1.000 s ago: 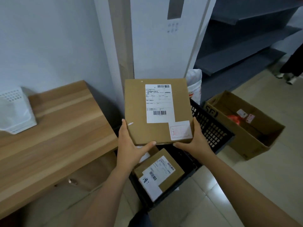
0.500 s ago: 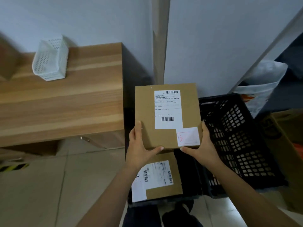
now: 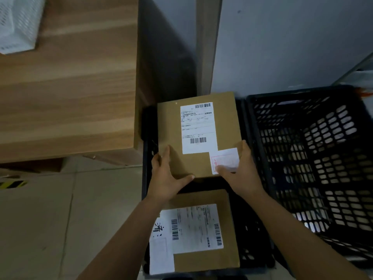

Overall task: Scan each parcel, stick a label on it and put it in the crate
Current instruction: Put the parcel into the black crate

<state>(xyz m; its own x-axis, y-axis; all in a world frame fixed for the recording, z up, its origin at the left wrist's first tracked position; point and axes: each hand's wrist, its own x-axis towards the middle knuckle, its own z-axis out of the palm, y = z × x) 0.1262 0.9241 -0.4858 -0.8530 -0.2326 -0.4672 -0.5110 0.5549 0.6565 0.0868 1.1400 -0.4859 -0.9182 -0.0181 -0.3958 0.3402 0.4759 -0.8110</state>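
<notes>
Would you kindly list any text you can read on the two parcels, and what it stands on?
Upper brown cardboard parcel, white shipping label: barcodes and small print, too blurred to read.
Small white sticker beside that label: red marking, unreadable.
Lower brown cardboard parcel, white label: one large black character, sideways, not clear enough to quote; other print blurred.

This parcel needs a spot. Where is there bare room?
The right crate shows bare floor between its lattice walls. In the left crate, the lower parcel fills the near half; beyond it, the held parcel hides the floor. The table is bare right of the white basket.
</notes>
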